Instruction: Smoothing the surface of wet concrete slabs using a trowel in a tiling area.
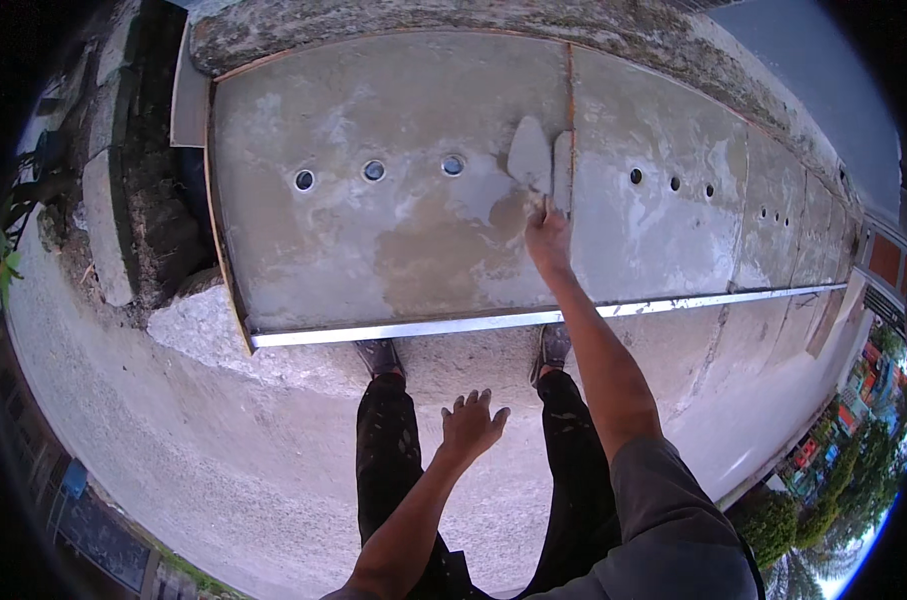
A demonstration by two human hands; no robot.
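Note:
My right hand [548, 242] grips the handle of a pointed trowel [529, 153]. The trowel's grey blade points away from me, on or just above the wet concrete slab [313, 265]; whether it touches cannot be told. Right beside the blade, along a thin upright divider strip [571, 90], lies a narrow grey flat piece [561, 170] of unclear kind. Darker damp patches mark the slab's surface near the trowel and in the middle. My left hand [471, 425] hangs between my knees with its fingers spread and nothing in it.
Three round holes [373, 170] cross the slab; more holed slabs [663, 240] continue right. A long metal bar [403, 328] borders the near edge, by my shoes [378, 355]. Stone blocks [108, 225] and a dark gap lie left. A rough ledge [423, 20] runs behind.

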